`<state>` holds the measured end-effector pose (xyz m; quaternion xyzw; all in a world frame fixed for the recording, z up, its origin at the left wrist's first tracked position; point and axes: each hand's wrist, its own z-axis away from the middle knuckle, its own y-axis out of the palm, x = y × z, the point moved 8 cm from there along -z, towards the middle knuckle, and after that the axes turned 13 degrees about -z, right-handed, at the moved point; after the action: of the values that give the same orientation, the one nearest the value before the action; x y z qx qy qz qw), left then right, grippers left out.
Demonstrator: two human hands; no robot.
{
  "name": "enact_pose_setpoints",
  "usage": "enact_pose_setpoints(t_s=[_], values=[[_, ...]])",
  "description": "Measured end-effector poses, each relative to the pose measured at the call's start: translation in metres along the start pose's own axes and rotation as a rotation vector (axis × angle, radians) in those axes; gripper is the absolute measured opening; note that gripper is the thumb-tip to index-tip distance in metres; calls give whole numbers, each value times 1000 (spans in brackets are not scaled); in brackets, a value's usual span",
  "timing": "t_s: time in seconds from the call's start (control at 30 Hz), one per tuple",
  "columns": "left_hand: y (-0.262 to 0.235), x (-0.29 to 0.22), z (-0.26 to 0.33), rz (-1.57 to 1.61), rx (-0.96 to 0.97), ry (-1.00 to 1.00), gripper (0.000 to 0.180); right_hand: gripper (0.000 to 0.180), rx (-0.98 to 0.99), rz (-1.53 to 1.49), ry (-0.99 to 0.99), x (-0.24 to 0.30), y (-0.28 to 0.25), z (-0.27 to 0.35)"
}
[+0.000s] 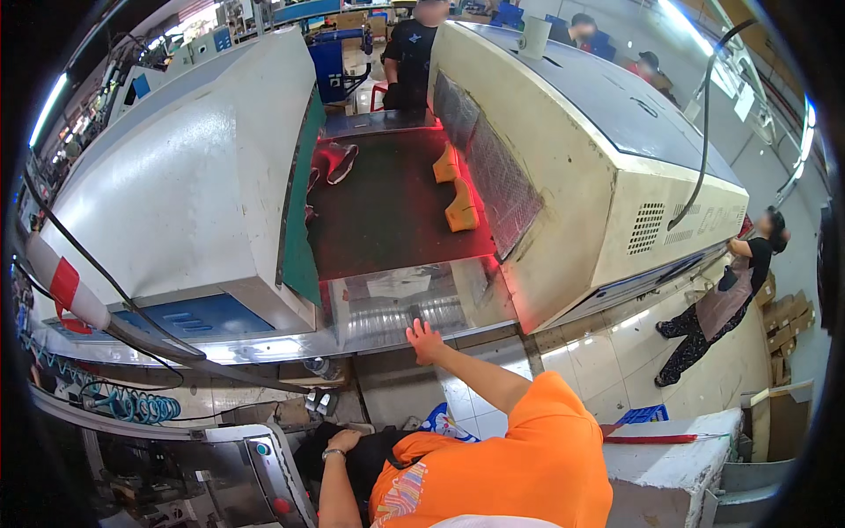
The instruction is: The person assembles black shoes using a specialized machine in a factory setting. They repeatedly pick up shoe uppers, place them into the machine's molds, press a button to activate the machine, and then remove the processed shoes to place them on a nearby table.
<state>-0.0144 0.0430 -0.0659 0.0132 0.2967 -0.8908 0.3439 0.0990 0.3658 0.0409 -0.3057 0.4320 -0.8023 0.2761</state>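
Note:
My right hand (425,341) reaches forward, fingers apart and nothing in them, close to the front edge of a bare metal plate (400,308). Beyond this plate a dark conveyor belt (378,211) runs between two machine housings, lit red along its sides. On the belt's right side lie two yellow-orange pieces shaped like shoe lasts (461,208). A dark shoe upper (339,164) sits at the far left of the belt, and others beside it are partly hidden by the left housing. My left hand (345,441) rests on my dark-clothed thigh, seemingly flat and holding nothing.
A pale housing (194,167) stands left of the belt, a cream one (607,202) right. A hose (114,321) crosses at left. One person (409,53) stands beyond the belt, another (735,290) at right. A steel machine (220,475) is near my left.

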Motion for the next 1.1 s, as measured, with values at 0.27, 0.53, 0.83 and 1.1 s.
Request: enact_pose_setpoints(t_s=[0.27,0.53,0.83,1.1], values=[[3,-1,9,92,-98,-40,43,91,-22,4,-24,5,-4,5],[-13,-9,22,146,-135,-118,46,102,9,-14,-8,-1,3,-3],[-20,-15,32,154,-123,-132,45,101,2,-59,-3,-2,3,-1],[-19,-16,35,150,-118,-160,46,104,-8,-96,-23,-3,4,2]])
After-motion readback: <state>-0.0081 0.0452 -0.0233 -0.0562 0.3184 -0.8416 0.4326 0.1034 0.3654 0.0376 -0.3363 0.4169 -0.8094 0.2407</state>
